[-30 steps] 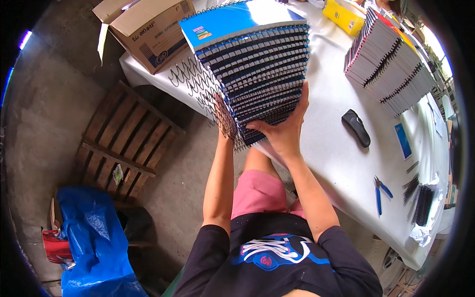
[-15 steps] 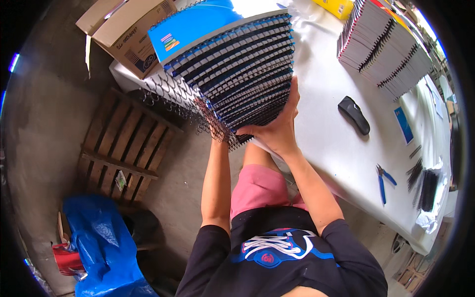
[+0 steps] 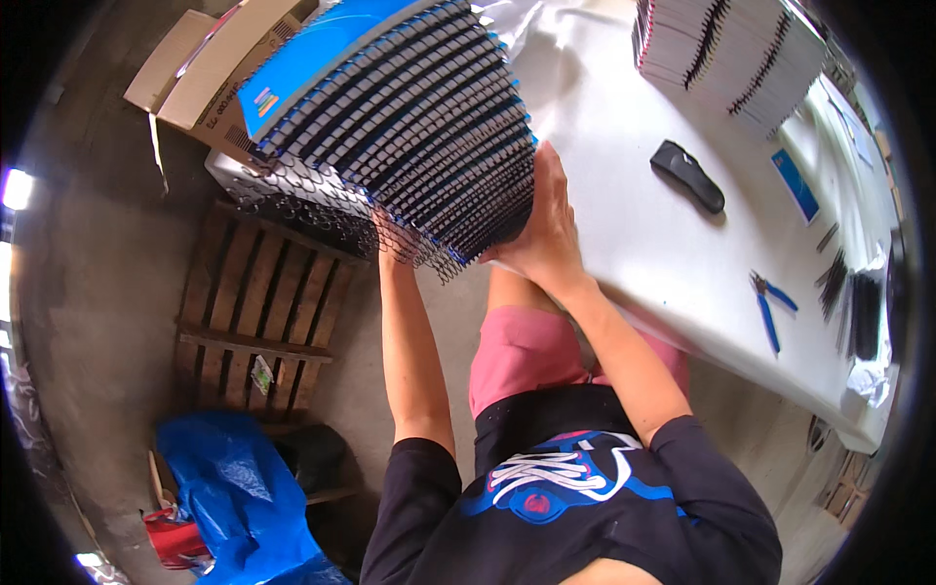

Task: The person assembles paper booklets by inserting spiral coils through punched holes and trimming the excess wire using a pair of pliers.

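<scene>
Between my two hands is a thick stack of spiral-bound notebooks [image 3: 409,122], its black coils facing me and a blue cover on top. My right hand [image 3: 544,234] presses against the stack's right side and lower corner, thumb toward the bottom. On the other side, my left hand [image 3: 392,234] grips the lower left part, its fingers mostly hidden behind loose-looking coil ends. The stack tilts and hangs at the near left edge of the white table [image 3: 624,214].
On the table lie a black case [image 3: 687,177], blue-handled pliers [image 3: 768,310], a blue card [image 3: 796,185] and black wire coils [image 3: 863,314]. Another notebook stack [image 3: 731,54] stands at the back right. A cardboard box [image 3: 210,83], wooden pallet [image 3: 258,302] and blue plastic sheet [image 3: 234,497] are leftward.
The stack has shifted a little left in the picture and tilted, showing more of its coiled side. Both hands keep hold of it. The view itself has turned slightly.
</scene>
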`<state>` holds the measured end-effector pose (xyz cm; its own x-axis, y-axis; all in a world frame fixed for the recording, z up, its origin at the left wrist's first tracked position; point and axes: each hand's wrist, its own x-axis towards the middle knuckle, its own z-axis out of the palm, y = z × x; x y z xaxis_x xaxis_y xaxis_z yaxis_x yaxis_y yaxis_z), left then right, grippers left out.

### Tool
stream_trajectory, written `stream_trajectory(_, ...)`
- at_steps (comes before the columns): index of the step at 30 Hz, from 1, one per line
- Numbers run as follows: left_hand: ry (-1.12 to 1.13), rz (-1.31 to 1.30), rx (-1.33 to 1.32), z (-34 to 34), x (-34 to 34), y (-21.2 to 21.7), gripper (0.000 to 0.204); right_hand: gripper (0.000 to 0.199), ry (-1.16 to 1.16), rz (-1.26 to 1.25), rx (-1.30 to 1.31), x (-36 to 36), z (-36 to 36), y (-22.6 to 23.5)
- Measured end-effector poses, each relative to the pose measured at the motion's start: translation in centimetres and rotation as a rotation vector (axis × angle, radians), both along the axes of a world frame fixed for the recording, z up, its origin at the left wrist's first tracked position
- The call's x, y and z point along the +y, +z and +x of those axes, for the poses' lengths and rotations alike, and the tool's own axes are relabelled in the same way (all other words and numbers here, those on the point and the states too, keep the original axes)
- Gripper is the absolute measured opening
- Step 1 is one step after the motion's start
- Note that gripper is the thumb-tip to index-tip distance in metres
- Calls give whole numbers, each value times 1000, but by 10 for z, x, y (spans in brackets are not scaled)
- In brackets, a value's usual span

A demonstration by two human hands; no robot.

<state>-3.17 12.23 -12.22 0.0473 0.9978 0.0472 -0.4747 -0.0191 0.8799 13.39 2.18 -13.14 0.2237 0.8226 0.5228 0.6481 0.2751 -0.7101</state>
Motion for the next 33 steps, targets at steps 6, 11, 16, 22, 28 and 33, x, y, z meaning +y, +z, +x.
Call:
stream_trajectory(6, -105, -55, -42, -10, 12, -20, 50, 149, 8, -125, 9, 2, 2, 1)
stream_trajectory(11, -277, 102, -182, -11, 16, -19, 54, 145, 74, -30, 69, -2, 18, -3)
stream_trajectory(16, 57, -70, -241, -34, -10, 4, 87, 112, -175, -144, -344, -86, 126, 30)
stream_trajectory(22, -18, 285, 489, -63, -87, -38, 54, 73, -558, -581, -665, -234, 275, 2)
stream_trajectory(28, 195, 160, 381, -8, -132, -54, 46, 48, -623, -619, -665, -223, 241, 2)
stream_trajectory(33, 432, 214, 419, 13, -126, -55, 17, 40, -194, -228, -270, -161, 122, 18)
